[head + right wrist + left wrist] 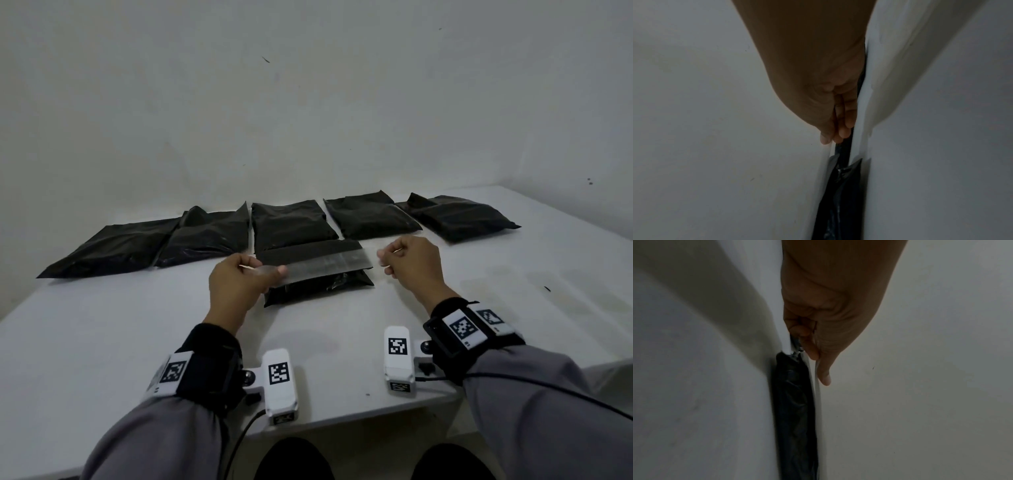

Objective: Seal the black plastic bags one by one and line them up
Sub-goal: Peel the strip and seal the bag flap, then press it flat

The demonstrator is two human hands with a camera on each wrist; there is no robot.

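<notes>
The open black bag (318, 274) lies on the white counter (102, 342), just in front of a row of five black bags (294, 224). The left hand (236, 284) pinches its grey seal strip (325, 267); the right hand (411, 262), just right of the bag, is curled, its hold unclear. No writing reads anywhere; a white wall (308, 102) stands behind.

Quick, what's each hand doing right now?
Left hand: pinching the flap of the front bag.
Right hand: fingers curled beside the flap; a hold cannot be told.
</notes>
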